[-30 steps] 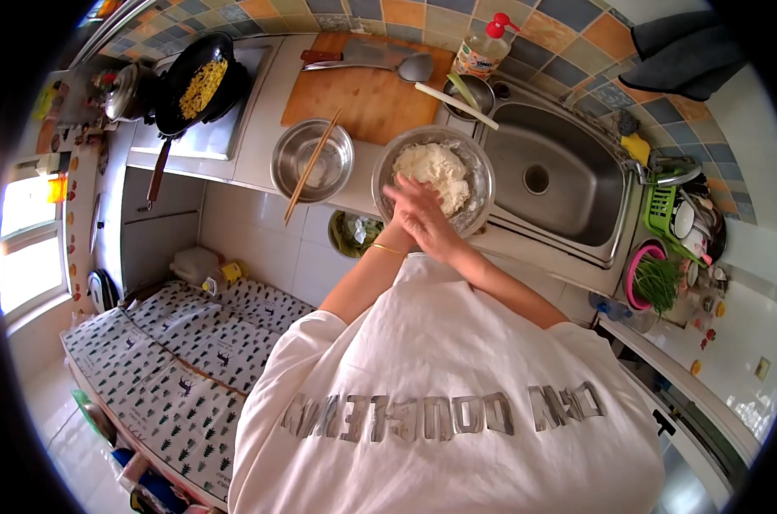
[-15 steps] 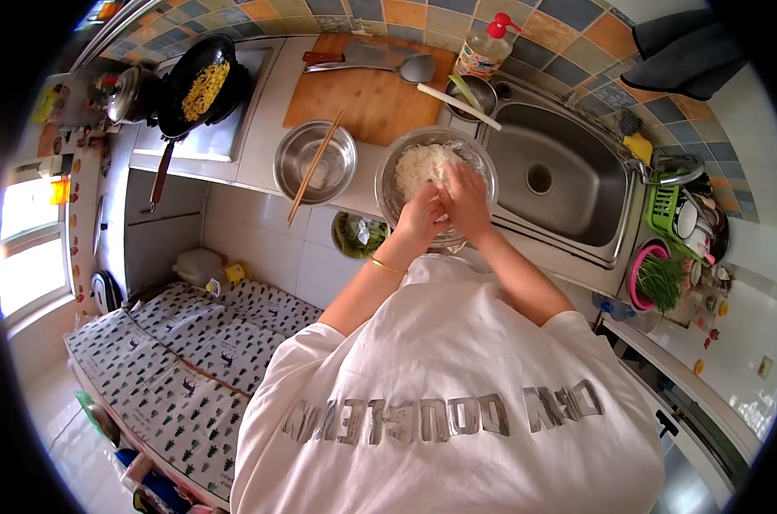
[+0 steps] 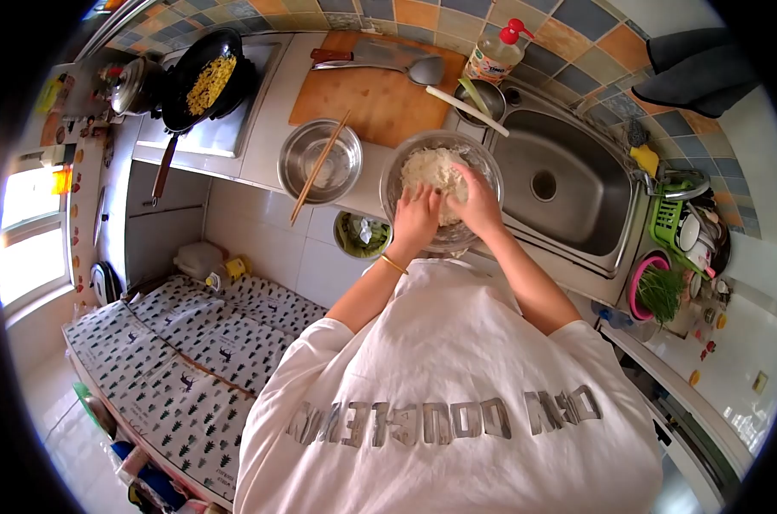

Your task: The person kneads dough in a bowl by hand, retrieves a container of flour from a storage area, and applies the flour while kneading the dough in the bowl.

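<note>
Under both hands sits a metal bowl (image 3: 390, 176) of pale, crumbly dough (image 3: 436, 163), the dough lying just ahead of the fingers. To the left of the left hand, a second metal bowl (image 3: 341, 170) has one pair of chopsticks (image 3: 320, 171) laid across its rim and some white residue at the bottom. Farther left and ahead, a black pan (image 3: 181, 107) holds small yellow pieces (image 3: 210, 86), with one lidded pot (image 3: 131, 87) beside it. Ahead and slightly right of the right hand, a small metal bowl (image 3: 496, 101) has a green stalk (image 3: 475, 97) in it, and one white stalk (image 3: 467, 111) lies across it. Lower down and left of the left hand, a container (image 3: 340, 242) holds leafy green scraps; well to the right of the right hand, a pink basin (image 3: 635, 289) holds thin green leaves. Ahead of the hands on the tabletop (image 3: 262, 128), one wooden board (image 3: 346, 101) carries one cleaver (image 3: 376, 55) and one metal spatula (image 3: 424, 70); one red-topped pump bottle (image 3: 494, 58) stands ahead and to the right. The left hand (image 3: 417, 214) is open, palm down, its slightly parted fingers against the near side of the dough. The right hand (image 3: 478, 204) is partly open, thumb apart from curved fingers, at the dough's right side; whether it grips any is unclear.
</note>
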`<control>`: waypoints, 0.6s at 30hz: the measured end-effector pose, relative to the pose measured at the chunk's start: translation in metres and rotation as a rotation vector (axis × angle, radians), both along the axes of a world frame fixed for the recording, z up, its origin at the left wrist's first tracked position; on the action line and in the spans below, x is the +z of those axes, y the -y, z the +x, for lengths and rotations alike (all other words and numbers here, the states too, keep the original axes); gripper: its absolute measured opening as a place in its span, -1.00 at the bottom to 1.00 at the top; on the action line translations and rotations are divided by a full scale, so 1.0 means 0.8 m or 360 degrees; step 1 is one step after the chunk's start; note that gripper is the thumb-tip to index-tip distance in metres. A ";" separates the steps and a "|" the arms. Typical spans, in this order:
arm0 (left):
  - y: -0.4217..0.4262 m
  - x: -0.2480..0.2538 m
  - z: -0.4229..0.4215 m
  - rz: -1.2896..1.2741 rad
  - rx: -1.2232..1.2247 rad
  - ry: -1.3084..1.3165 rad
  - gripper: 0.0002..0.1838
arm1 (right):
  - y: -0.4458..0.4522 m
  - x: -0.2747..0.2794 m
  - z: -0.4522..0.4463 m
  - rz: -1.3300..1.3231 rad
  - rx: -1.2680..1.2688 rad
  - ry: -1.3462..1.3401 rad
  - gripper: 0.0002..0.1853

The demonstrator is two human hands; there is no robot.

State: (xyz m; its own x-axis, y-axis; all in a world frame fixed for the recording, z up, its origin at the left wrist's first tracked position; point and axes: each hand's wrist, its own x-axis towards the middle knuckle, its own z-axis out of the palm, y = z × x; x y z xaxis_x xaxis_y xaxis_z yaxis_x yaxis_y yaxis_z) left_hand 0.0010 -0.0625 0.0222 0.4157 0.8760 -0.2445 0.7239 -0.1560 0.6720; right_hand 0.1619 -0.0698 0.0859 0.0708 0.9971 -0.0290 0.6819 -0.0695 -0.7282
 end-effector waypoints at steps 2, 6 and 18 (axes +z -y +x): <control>-0.006 0.064 -0.006 -0.0514 0.0239 0.0091 -0.47 | -0.006 -0.038 0.022 -0.0230 -0.0097 -0.0121 -0.54; 0.011 0.047 -0.024 0.0177 0.0078 -0.0009 -0.28 | -0.026 -0.083 0.039 -0.0360 -0.0259 -0.0036 -0.59; 0.015 -0.011 -0.056 -0.0138 0.0605 -0.0227 -0.31 | -0.083 -0.136 0.008 -0.0401 -0.0505 0.0107 -0.65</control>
State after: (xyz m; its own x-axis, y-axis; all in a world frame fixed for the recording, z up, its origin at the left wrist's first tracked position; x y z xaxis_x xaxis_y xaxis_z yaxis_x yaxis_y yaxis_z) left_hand -0.0438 -0.0742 0.0132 0.0236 0.9342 -0.3561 0.8058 0.1931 0.5598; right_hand 0.1682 -0.0035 -0.0225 0.3838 0.8877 -0.2545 0.6435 -0.4548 -0.6157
